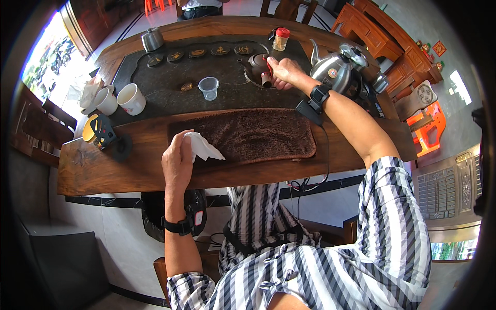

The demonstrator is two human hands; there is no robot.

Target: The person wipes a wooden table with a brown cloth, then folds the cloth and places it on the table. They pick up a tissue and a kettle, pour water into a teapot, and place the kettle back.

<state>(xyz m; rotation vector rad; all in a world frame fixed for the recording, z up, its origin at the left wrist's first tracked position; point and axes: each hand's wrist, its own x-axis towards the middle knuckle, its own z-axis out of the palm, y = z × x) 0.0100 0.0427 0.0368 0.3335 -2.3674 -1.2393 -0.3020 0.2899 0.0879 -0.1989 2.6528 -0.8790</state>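
My left hand (177,161) holds a crumpled white tissue (202,145) over the near-left part of a brown towel (252,133). At the far right of the stone tea tray (162,91), my right hand (286,71) grips a small dark clay teapot (257,62) at its side, near a red cord and a stubby side handle (266,80). My fingers partly cover the pot there. A clear plastic cup (209,88) stands on the tray, left of the teapot, with a small amber-coloured ornament (186,86) beside it. Both wrists wear black straps.
A steel kettle (329,71) stands right of my right hand. Behind the teapot is a red-capped toothpick jar (281,38). Two white paper cups (131,99), a steel canister (152,40) and a yellow container (90,128) are leftward. A cable (328,155) hangs over the edge. A person (199,8) is opposite.
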